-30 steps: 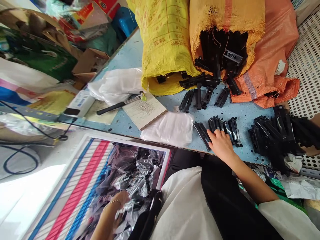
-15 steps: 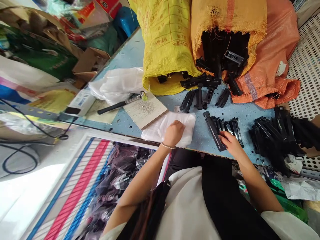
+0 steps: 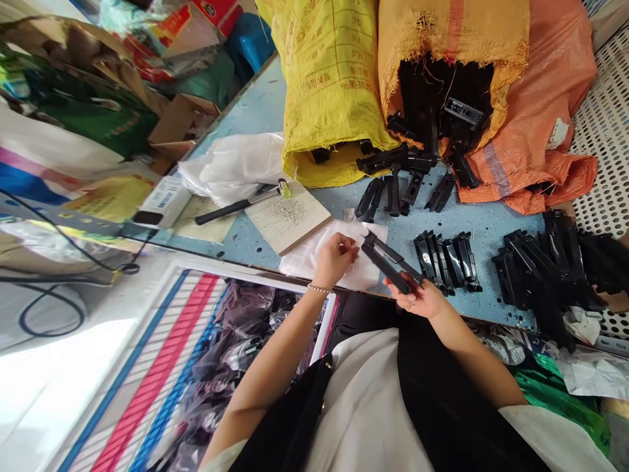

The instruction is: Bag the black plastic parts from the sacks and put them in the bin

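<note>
My right hand [image 3: 417, 296] grips a black stapler [image 3: 388, 259], its two long arms spread in a V. The stapler's far end is over a stack of clear plastic bags [image 3: 309, 257] at the table's front edge. Just left of it, my left hand [image 3: 337, 257] is over the bags with its fingers curled together; whether a bag's edge is pinched in them cannot be made out. To the right of the held stapler, several black staplers [image 3: 446, 262] lie side by side in a row.
Behind are a yellow sack [image 3: 334, 85] and an orange sack [image 3: 452, 33] spilling black staplers. A hammer [image 3: 240, 204] lies partly on a board [image 3: 295, 219] with bits on it. A dark pile of staplers [image 3: 531, 269] lies right. Below left stands a striped container [image 3: 152, 367] of bagged pieces.
My right hand has lifted the stapler from beside the row and brought it left toward my left hand; its arms now show apart. My left hand has turned slightly, fingers still curled.
</note>
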A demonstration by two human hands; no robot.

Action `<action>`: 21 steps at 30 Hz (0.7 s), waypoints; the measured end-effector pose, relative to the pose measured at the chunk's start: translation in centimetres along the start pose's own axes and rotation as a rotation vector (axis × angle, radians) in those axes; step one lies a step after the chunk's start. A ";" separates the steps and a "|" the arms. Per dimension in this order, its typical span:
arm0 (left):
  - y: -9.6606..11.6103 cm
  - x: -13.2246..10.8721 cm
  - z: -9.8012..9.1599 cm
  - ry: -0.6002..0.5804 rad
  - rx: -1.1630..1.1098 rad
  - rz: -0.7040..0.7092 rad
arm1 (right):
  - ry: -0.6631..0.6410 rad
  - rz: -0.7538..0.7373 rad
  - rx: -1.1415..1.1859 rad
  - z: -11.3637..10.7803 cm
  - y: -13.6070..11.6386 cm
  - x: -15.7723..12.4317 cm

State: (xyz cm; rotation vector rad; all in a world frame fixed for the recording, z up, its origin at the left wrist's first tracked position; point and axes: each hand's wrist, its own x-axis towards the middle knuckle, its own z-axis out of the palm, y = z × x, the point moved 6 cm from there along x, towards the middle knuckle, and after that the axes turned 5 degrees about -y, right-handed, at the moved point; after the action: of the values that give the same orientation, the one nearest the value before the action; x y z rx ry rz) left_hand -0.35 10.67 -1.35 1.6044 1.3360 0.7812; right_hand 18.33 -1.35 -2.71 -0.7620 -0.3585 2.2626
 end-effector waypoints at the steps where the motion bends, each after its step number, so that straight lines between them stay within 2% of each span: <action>1: 0.3 -0.2 -0.2 0.031 0.068 0.069 | -0.003 0.019 0.038 -0.2 0.4 0.5; 3: 1.5 -1.0 -0.4 0.061 0.268 0.237 | 0.005 0.030 0.093 -0.5 1.0 1.3; 6: 3.6 -3.1 0.1 0.039 0.480 0.428 | -0.004 0.055 0.089 -0.6 1.3 2.2; 8: 5.6 -5.3 1.2 -0.012 0.493 0.580 | 0.052 0.019 -0.016 -0.8 1.1 2.5; 11: 8.6 -9.0 3.8 -0.154 0.429 0.816 | 0.210 -0.137 -0.184 -1.0 0.4 2.4; 14: 10.3 -11.1 5.2 -0.237 0.362 0.875 | 0.326 -0.301 -0.391 0.3 -0.4 1.0; 16: 11.1 -11.9 4.2 -0.233 0.351 0.862 | 0.314 -0.374 -0.710 2.4 -1.2 -0.4; 19: 10.6 -13.7 -0.3 -0.260 0.391 0.723 | 0.112 -0.303 -1.138 5.3 -1.9 -2.4; 20: 9.6 -14.4 -2.1 -0.300 0.409 0.619 | 0.119 -0.287 -1.249 5.4 -2.6 -3.1; 21: 8.0 -15.3 -3.9 -0.357 0.438 0.509 | 0.211 -0.293 -1.375 4.9 -3.8 -3.9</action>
State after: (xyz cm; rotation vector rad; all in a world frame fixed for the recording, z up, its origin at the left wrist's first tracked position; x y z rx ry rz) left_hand -3.84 -3.57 8.55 2.3588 0.8815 0.4645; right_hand 19.59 -1.54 4.51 -1.4256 -1.8391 1.3869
